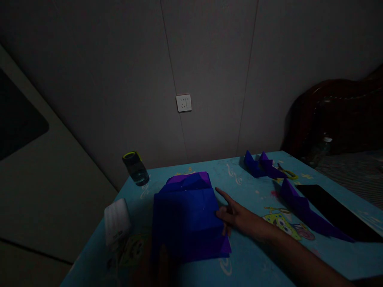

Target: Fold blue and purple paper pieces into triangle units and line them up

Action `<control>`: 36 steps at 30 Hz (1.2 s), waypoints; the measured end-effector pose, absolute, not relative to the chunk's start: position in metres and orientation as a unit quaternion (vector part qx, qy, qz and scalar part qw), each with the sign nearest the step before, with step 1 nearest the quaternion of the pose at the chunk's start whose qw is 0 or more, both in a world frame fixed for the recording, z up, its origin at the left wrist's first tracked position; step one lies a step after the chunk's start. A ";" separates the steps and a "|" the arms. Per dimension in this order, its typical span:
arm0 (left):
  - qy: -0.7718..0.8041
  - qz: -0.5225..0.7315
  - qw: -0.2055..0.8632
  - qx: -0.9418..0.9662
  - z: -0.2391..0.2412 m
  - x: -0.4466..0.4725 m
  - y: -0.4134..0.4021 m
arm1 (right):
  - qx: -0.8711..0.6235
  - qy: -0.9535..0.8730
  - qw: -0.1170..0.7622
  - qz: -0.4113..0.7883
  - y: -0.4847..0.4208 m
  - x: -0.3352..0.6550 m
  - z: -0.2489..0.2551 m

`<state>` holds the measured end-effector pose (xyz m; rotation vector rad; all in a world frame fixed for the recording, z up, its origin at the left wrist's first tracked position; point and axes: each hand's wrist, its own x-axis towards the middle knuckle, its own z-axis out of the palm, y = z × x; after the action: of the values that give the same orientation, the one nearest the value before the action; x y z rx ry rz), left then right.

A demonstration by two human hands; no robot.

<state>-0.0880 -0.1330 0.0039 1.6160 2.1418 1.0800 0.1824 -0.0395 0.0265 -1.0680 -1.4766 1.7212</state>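
A creased sheet of blue paper [185, 215] lies over a stack of purple paper [221, 249] at the middle of the table. My right hand [235, 215] is at the sheet's right edge, thumb on top and other fingers curled at the edge, with the index finger stretched out past it. In deep shadow, my left hand [155, 263] is at the lower left corner, one finger over the blue paper and another outside its edge. Folded paper boats, one blue [253, 165] and one purple [269, 165], stand at the back right. A longer purple boat [308, 209] is nearer.
At the back left stands a water bottle [137, 169] with a yellow-green rim. A white device [116, 221] with a cable sits at the left edge. Scissors [289, 173] and a flat black slab [338, 211] lie on the right of the patterned blue tablecloth [251, 267].
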 end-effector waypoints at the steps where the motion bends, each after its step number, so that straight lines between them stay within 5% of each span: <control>1: 0.743 0.366 0.128 0.545 0.004 -0.083 -0.131 | -0.409 -0.560 0.304 0.653 -0.043 0.181 0.029; 10: 0.731 0.363 0.203 0.541 -0.015 -0.071 -0.132 | -0.390 -0.617 0.319 0.605 -0.074 0.172 0.043; 19: 0.705 0.334 0.289 0.555 0.004 -0.089 -0.133 | -0.483 -0.698 0.304 0.433 -0.079 0.180 0.023; 30: 0.730 0.168 0.147 0.646 0.012 -0.095 -0.111 | -0.592 -0.775 0.121 0.186 -0.083 0.164 0.017; 36: 0.686 0.184 0.140 0.690 0.004 -0.124 -0.126 | -0.472 -0.858 0.146 0.139 -0.063 0.158 0.033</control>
<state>-0.1243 -0.1264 0.0041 1.9938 1.9821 0.5325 0.1579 -0.0633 0.0329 -1.3597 -2.4713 0.4012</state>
